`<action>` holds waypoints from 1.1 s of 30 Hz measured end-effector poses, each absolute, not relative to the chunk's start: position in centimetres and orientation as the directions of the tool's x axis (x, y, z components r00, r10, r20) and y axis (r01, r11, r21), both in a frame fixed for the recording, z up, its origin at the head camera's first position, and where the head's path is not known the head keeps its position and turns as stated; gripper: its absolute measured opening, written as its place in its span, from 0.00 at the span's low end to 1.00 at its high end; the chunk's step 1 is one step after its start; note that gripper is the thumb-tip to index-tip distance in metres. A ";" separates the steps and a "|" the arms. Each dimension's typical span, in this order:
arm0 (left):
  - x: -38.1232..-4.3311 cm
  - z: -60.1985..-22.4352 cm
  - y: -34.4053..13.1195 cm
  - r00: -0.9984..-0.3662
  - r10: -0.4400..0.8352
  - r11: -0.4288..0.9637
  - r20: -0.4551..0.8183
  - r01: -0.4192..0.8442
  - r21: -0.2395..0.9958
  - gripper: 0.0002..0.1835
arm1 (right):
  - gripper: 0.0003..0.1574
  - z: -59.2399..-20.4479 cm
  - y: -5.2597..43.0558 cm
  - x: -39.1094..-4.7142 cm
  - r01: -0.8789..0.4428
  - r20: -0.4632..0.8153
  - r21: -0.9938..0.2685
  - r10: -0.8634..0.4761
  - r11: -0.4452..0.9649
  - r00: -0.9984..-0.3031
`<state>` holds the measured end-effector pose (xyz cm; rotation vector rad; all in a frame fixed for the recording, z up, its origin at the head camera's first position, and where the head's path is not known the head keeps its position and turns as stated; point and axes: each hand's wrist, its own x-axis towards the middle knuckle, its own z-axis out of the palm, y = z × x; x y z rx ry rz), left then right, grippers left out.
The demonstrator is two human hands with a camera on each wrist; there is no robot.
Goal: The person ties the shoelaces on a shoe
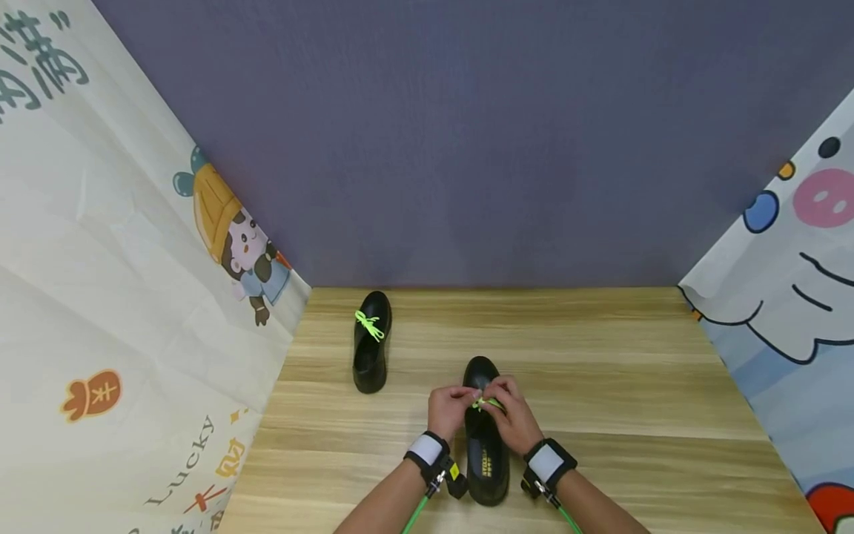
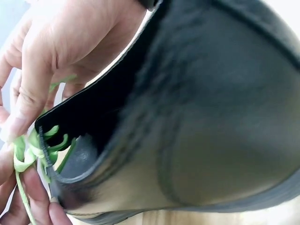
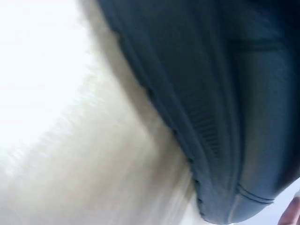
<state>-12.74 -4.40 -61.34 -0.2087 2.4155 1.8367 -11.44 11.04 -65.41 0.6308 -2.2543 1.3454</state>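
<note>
A black shoe [image 1: 487,467] stands on the wooden surface between both forearms, its toe pointing away. Over its opening, the left hand [image 1: 447,409] and the right hand [image 1: 514,415] meet and pinch a bright green shoelace [image 1: 477,404]. In the left wrist view the lace [image 2: 26,154] is looped and bunched at the edge of the shoe's tongue, with fingertips of both hands on it. The right wrist view is filled mostly by the side and sole of the shoe [image 3: 206,117]; only a fingertip shows at its lower right.
A second black shoe [image 1: 371,363], its green lace [image 1: 370,325] tied in a bow, stands further back to the left. A grey-purple panel [image 1: 494,148] rises behind the wooden surface [image 1: 620,386]. Printed cloths hang at left [image 1: 133,259] and right [image 1: 787,334].
</note>
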 end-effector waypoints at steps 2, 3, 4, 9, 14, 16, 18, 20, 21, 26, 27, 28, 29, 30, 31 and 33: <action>-12.6 -61.4 -4.3 -0.986 -0.062 0.267 -0.157 -0.168 0.949 0.06 | 0.17 -65.7 11.1 -11.2 -0.575 0.574 -0.697 -0.149 0.428 -0.805; -12.6 -61.4 -4.3 -0.986 -0.066 0.269 -0.151 -0.164 0.949 0.06 | 0.17 -65.8 11.2 -11.1 -0.572 0.572 -0.702 -0.142 0.425 -0.808; -12.5 -61.5 -4.2 -0.987 -0.069 0.266 -0.148 -0.161 0.950 0.06 | 0.16 -65.9 11.2 -11.0 -0.568 0.570 -0.708 -0.136 0.420 -0.810; -12.6 -61.7 -4.5 -0.987 -0.099 0.262 -0.129 -0.151 0.953 0.07 | 0.18 -66.0 11.6 -10.6 -0.566 0.575 -0.730 -0.104 0.382 -0.811; -12.5 -62.0 -5.3 -0.982 -0.128 0.261 -0.141 -0.170 0.950 0.08 | 0.22 -66.1 12.0 -10.6 -0.602 0.612 -0.708 -0.104 0.370 -0.784; -12.5 -62.1 -5.6 -0.981 -0.126 0.242 -0.151 -0.178 0.954 0.09 | 0.22 -66.0 12.2 -10.6 -0.622 0.627 -0.688 -0.127 0.373 -0.769; -12.4 -62.2 -5.8 -0.978 -0.127 0.218 -0.163 -0.187 0.958 0.10 | 0.20 -65.9 12.4 -10.5 -0.624 0.615 -0.689 -0.158 0.367 -0.772; -12.4 -62.3 -5.9 -0.975 -0.135 0.190 -0.175 -0.199 0.961 0.11 | 0.17 -65.6 12.7 -10.3 -0.597 0.574 -0.717 -0.181 0.361 -0.799; -12.4 -62.3 -6.0 -0.974 -0.138 0.183 -0.179 -0.203 0.962 0.11 | 0.16 -65.5 12.8 -10.2 -0.579 0.551 -0.730 -0.190 0.363 -0.813; -12.1 -62.5 -6.4 -0.976 -0.144 0.208 -0.165 -0.193 0.959 0.09 | 0.15 -65.5 13.4 -9.9 -0.526 0.483 -0.749 -0.212 0.404 -0.850; -12.1 -62.6 -6.4 -0.977 -0.146 0.221 -0.158 -0.188 0.957 0.08 | 0.15 -65.6 13.5 -9.9 -0.530 0.485 -0.741 -0.217 0.413 -0.847; -12.1 -62.7 -6.5 -0.979 -0.146 0.238 -0.142 -0.174 0.956 0.08 | 0.15 -65.6 13.6 -10.0 -0.535 0.488 -0.730 -0.225 0.425 -0.843; -12.0 -62.8 -6.6 -0.979 -0.150 0.246 -0.140 -0.174 0.954 0.08 | 0.15 -65.6 13.7 -10.0 -0.544 0.493 -0.717 -0.234 0.437 -0.838; -12.0 -63.0 -6.6 -0.979 -0.154 0.251 -0.135 -0.171 0.953 0.07 | 0.14 -65.7 13.8 -10.0 -0.550 0.497 -0.707 -0.241 0.444 -0.833; -12.0 -63.1 -6.7 -0.979 -0.158 0.256 -0.128 -0.166 0.952 0.07 | 0.14 -65.7 13.9 -10.0 -0.556 0.500 -0.699 -0.248 0.450 -0.830; -11.9 -63.4 -6.8 -0.981 -0.160 0.267 -0.114 -0.154 0.951 0.06 | 0.14 -65.7 14.2 -9.9 -0.565 0.502 -0.684 -0.264 0.462 -0.824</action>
